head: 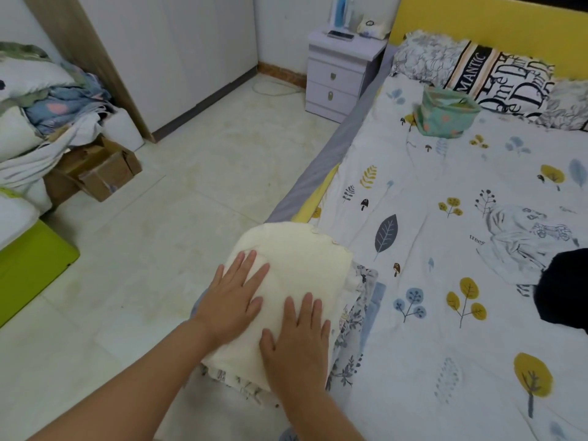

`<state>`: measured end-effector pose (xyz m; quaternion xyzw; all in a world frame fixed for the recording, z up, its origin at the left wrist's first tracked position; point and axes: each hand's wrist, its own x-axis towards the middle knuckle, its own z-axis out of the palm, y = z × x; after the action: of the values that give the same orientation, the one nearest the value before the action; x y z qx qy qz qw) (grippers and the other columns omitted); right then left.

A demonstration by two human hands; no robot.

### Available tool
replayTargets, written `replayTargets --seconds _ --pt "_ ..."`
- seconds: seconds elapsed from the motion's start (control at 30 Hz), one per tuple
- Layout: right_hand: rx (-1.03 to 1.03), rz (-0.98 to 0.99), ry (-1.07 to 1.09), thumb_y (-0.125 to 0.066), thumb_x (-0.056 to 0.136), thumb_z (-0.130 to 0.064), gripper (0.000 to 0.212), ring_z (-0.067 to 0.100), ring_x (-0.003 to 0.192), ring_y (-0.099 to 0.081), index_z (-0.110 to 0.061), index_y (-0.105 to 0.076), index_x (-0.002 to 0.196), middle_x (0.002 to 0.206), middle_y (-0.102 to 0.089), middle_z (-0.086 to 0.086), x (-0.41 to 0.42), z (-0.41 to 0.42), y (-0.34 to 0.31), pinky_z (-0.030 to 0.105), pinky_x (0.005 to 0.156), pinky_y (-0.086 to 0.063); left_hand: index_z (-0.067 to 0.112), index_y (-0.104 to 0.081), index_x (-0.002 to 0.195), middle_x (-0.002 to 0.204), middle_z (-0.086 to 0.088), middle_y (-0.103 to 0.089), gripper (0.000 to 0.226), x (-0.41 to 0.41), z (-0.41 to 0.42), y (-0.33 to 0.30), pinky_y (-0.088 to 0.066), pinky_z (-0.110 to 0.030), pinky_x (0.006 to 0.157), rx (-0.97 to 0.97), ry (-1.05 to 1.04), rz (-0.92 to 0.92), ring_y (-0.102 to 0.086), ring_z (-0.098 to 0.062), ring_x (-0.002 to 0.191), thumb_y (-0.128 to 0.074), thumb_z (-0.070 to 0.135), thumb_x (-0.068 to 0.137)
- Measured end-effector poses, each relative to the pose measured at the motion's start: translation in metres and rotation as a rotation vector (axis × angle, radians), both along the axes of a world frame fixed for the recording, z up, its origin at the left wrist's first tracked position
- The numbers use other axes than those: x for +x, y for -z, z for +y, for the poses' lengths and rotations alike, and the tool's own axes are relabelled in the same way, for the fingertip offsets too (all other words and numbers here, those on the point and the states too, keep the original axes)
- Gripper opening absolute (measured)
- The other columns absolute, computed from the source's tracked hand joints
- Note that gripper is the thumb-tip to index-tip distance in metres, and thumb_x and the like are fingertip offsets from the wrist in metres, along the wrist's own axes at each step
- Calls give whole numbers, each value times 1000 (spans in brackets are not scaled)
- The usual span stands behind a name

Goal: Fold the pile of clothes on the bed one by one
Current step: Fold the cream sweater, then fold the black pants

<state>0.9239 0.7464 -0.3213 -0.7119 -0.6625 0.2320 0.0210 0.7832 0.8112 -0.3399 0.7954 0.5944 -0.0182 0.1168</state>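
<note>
A folded cream garment [299, 259] lies on top of a small stack of folded clothes [359, 316] at the bed's near left edge. My left hand [235, 294] presses flat on the cream garment's left part, fingers straight and spread. My right hand [296, 338] lies flat on its near part, fingers straight. Beneath it, floral and blue fabrics show at the stack's right side. A dark garment [563, 291] lies on the bed at the right edge. A white printed garment [521, 240] lies just beyond it.
The bed [445, 173] has a leaf-print sheet, pillows [496, 74] at the headboard and a teal fabric basket [445, 113]. A white nightstand [340, 74] stands beside the bed. Across the tiled floor, bedding [41, 106] is piled on cardboard boxes [101, 173].
</note>
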Motion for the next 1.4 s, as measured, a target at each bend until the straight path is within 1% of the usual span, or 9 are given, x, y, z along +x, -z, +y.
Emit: replayTargets --seconds 0.03,0.1,0.17,0.23,0.33,0.6,0.8,1.07,1.4 --pt "-35 27 -14 -37 84 -40 58 35 134 -38 -11 -52 132 142 -42 19 4 2 -12 49 107 -34 26 0 150 156 -2 13 69 3 1 -13 3 -41 115 -89 -18 7 12 -19 145 -12 51 87" --pt "-31 90 -113 -30 97 -37 54 27 145 -8 -15 -26 146 157 -13 12 13 6 -25 41 117 -12 26 -17 149 159 -1 1 58 8 7 -41 1 -37 116 -206 -17 54 0 -16 146 -25 44 95" --pt "-86 154 -177 -31 100 -33 47 22 142 -17 -14 -30 143 152 -24 8 25 6 -41 33 114 -16 24 -36 142 151 -1 -30 56 13 11 -66 -18 -31 112 -228 12 54 -27 -15 139 -25 45 90" --pt "-72 198 -187 -34 99 -28 40 21 128 -38 -15 -40 136 138 -45 7 37 5 -58 29 103 -30 24 -40 138 143 2 -43 49 19 11 -89 -31 -26 104 -279 33 50 -40 -15 130 -28 42 95" --pt "-110 195 -223 -37 98 -25 36 23 117 -49 -18 -45 133 128 -55 6 57 -1 -87 31 95 -39 23 -38 139 142 2 -44 43 34 6 -119 -33 -23 100 -363 71 84 -42 -15 128 -39 36 98" --pt "-165 61 -281 -46 93 -19 30 29 108 -52 -9 -52 121 120 -55 13 140 -24 -140 31 78 -39 22 -46 132 130 1 -54 39 113 -11 -168 -34 -20 88 -423 206 173 -49 -17 118 -40 40 97" --pt "-195 0 -195 -44 97 -25 36 29 114 -50 -12 -44 131 127 -51 12 226 -53 -158 35 89 -41 22 -49 127 126 -2 -57 37 198 -26 -176 -40 -26 87 -414 323 167 -53 -20 112 -41 40 96" --pt "-249 -52 -11 -43 96 -25 35 29 108 -53 -11 -44 129 124 -51 11 379 -99 -154 32 78 -40 24 -41 136 136 0 -48 44 347 -54 -172 -37 -28 97 -426 467 186 -48 -18 122 -39 45 97" --pt "-328 -94 108 -42 97 -25 36 28 114 -50 -12 -44 130 128 -50 10 543 -137 -119 33 89 -41 24 -42 136 135 1 -50 43 501 -83 -132 -37 -26 99 -500 497 134 -47 -16 122 -40 42 97"
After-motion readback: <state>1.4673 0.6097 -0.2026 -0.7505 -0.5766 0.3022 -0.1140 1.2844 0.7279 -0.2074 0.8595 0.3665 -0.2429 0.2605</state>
